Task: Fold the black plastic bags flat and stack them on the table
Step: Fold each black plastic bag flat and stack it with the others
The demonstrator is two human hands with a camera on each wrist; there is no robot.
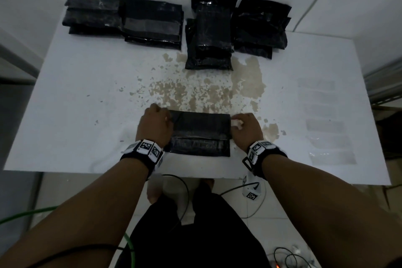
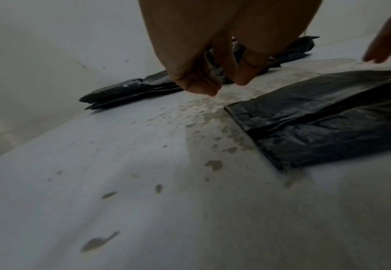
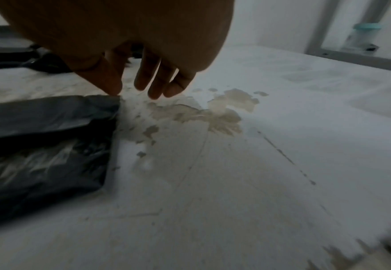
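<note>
A black plastic bag (image 1: 200, 132), folded into a flat rectangle, lies near the front edge of the white table (image 1: 87, 115). My left hand (image 1: 155, 124) sits at the bag's left end; in the left wrist view it (image 2: 224, 84) hovers with loosely curled fingers holding nothing, the bag (image 2: 328, 118) off to its right. At the bag's right end is my right hand (image 1: 245, 127). In the right wrist view its fingers (image 3: 157, 85) hang straight down, the thumb touching the bag's (image 3: 39, 146) far corner. Several stacks of folded black bags (image 1: 152, 20) (image 1: 208, 35) line the back.
Tan worn patches (image 1: 217, 91) mark the table's middle. Clear tape strips (image 1: 326, 124) lie along the right side. A white wall rises right behind the stacks. Cables (image 1: 180, 191) run on the floor below the front edge.
</note>
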